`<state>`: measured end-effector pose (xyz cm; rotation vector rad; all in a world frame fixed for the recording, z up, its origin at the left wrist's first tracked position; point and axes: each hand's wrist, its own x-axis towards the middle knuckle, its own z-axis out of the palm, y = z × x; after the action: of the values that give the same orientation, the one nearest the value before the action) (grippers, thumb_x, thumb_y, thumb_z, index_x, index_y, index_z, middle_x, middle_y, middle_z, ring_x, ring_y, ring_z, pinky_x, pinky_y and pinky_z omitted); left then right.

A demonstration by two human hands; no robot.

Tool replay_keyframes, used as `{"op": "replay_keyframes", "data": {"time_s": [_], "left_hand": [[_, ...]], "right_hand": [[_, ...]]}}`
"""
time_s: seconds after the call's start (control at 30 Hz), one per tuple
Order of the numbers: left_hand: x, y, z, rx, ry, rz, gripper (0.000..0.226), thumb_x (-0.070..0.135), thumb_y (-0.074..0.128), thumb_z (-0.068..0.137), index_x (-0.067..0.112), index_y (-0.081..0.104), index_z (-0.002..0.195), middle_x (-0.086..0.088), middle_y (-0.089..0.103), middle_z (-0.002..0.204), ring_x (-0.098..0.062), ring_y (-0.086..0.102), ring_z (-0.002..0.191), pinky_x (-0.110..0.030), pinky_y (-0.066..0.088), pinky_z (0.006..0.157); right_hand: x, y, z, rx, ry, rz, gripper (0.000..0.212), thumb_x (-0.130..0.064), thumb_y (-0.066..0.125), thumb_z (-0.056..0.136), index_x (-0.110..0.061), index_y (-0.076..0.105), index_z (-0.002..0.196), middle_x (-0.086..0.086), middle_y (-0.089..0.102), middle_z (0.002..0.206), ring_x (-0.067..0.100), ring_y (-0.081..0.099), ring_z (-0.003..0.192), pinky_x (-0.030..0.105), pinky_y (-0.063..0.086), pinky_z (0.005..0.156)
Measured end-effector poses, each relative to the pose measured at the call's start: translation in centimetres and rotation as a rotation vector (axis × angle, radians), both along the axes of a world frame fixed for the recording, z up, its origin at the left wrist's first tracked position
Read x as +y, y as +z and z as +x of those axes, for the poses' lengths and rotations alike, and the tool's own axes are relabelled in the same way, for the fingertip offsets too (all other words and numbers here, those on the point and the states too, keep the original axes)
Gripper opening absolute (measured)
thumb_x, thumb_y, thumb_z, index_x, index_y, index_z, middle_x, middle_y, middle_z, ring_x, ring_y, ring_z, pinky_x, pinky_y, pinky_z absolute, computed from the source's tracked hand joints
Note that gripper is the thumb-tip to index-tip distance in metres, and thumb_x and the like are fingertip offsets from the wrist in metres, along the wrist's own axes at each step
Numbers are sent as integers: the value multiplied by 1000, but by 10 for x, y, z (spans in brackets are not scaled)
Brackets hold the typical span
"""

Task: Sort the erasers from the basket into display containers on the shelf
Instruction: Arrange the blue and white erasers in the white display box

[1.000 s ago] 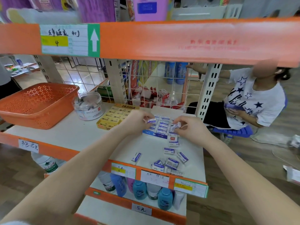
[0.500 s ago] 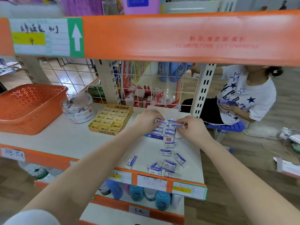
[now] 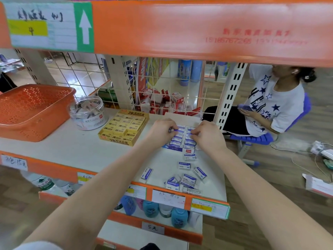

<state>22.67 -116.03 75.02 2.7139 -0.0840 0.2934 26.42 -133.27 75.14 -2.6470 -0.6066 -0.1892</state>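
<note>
My left hand (image 3: 163, 131) and right hand (image 3: 207, 136) pinch erasers (image 3: 179, 131) into the blue box (image 3: 172, 148)'s far row; next, probably, the loose erasers (image 3: 188, 181) before it.

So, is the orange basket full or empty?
Empty, as far as visible: the orange basket shows only bare perforated walls and floor.

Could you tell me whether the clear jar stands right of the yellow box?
No, the clear jar stands left of the yellow box, between it and the orange basket.
</note>
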Motion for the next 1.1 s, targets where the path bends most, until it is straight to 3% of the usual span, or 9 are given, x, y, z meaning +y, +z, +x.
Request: {"op": "replay_keyframes", "data": {"time_s": [0.2, 0.3, 0.37, 0.5, 0.6, 0.67, 0.9, 1.0, 1.1], "left_hand": [[-8, 9, -6, 35, 48, 63, 23, 14, 54, 93, 13, 63, 114, -3, 60, 121, -20, 56, 105, -24, 39, 85], [-14, 12, -19, 1, 9, 131, 28, 12, 48, 93, 14, 63, 117, -2, 60, 122, -21, 57, 105, -27, 40, 87], [-15, 10, -30, -55, -53, 109, 26, 10, 51, 92, 13, 66, 112, -2, 63, 117, -19, 56, 105, -21, 36, 88], [-15, 9, -53, -65, -139, -37, 21, 9, 58, 89, 12, 69, 107, 0, 68, 102, -7, 56, 90, -1, 32, 77], [-17, 11, -65, 73, -183, -97, 24, 21, 69, 84, 17, 68, 108, 8, 65, 86, -4, 57, 78, -6, 40, 70], [-17, 9, -71, 192, -205, -101, 35, 32, 75, 79, 22, 67, 111, 14, 62, 87, 2, 55, 80, -3, 40, 72], [-30, -2, -75, 243, -242, 50, 33, 26, 69, 85, 17, 66, 117, 2, 67, 111, -3, 54, 90, -5, 35, 74], [-26, -1, -78, 254, -212, 36, 31, 21, 66, 86, 16, 65, 117, 0, 64, 113, -8, 55, 94, -8, 36, 75], [-13, 1, -83, 257, -173, 25, 29, 18, 65, 87, 16, 65, 116, 0, 62, 113, -8, 53, 95, -12, 40, 79]], "right_hand": [[-1, 4, 0, 73, -53, -18, 22, -32, 60, 89, -25, 72, 106, 0, 67, 111, 23, 61, 99, 32, 50, 79], [-7, 3, -4, 44, 9, -156, 30, -36, 47, 95, -30, 64, 120, 8, 55, 117, 28, 49, 110, 43, 46, 89], [-15, -3, -11, -3, 48, -226, 36, -39, 39, 98, -31, 54, 130, 9, 48, 117, 29, 43, 113, 44, 42, 91], [-29, -14, -28, -180, 195, 79, 26, -15, 55, 92, -11, 66, 116, 13, 58, 100, 31, 54, 97, 38, 46, 84], [-36, -16, -42, -142, 340, 177, 17, -5, 62, 87, -6, 73, 101, 10, 65, 93, 24, 63, 87, 20, 42, 79], [-39, -18, -47, -131, 410, 184, 15, -3, 66, 83, -6, 74, 96, 8, 67, 92, 23, 66, 82, 18, 44, 78], [-39, -13, -51, -131, 446, 35, 19, -11, 63, 87, -9, 72, 103, 7, 70, 99, 24, 66, 91, 37, 52, 82], [-28, -14, -55, -67, 415, -165, 25, -22, 55, 92, -14, 68, 112, 7, 68, 109, 25, 60, 103, 39, 48, 87], [-21, -13, -60, -52, 361, -210, 26, -23, 52, 94, -16, 66, 114, 7, 66, 111, 25, 56, 105, 36, 46, 85]]}}
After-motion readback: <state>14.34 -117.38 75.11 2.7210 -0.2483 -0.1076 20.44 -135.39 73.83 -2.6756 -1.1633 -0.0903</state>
